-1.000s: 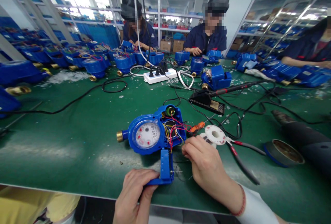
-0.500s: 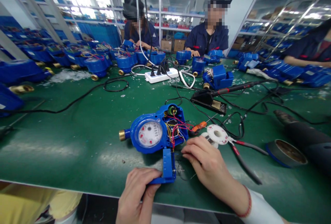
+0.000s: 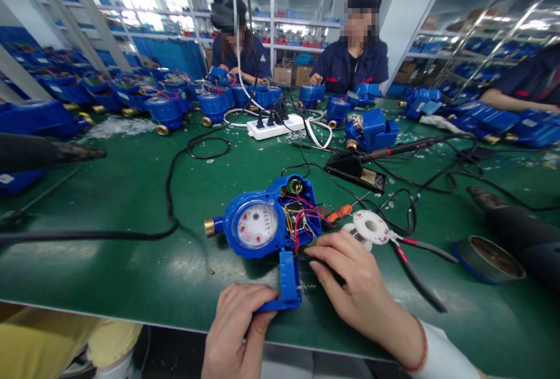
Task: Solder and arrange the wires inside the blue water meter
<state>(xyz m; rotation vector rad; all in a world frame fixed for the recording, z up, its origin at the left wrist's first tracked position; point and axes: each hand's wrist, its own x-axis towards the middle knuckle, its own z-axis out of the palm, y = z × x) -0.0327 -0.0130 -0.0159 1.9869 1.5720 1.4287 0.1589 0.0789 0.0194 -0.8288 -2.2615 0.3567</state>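
Note:
A blue meter [image 3: 256,224] with a round dial and brass fitting lies on the green table, its compartment full of red, yellow and black wires. A blue cover [image 3: 289,280] extends from it toward the table's front edge. My left hand [image 3: 238,320] pinches the lower end of this cover between thumb and fingers. Just right of the cover, my right hand [image 3: 350,274] rests near the wires, thumb and fingertips apart, nothing visible between them. Behind its fingers are an orange-handled screwdriver [image 3: 339,213] and a white spool [image 3: 371,226].
Red-handled pliers [image 3: 411,271], a round tin [image 3: 490,259] and a dark tool [image 3: 520,230] lie right. Behind are a soldering iron holder [image 3: 356,174], a power strip [image 3: 275,126], cables and more blue meters [image 3: 164,112]. People sit across the table.
A dark tool has come in at the left edge and its black cable has shifted. My right thumb and fingers have spread apart. A person's hand across the table has lifted.

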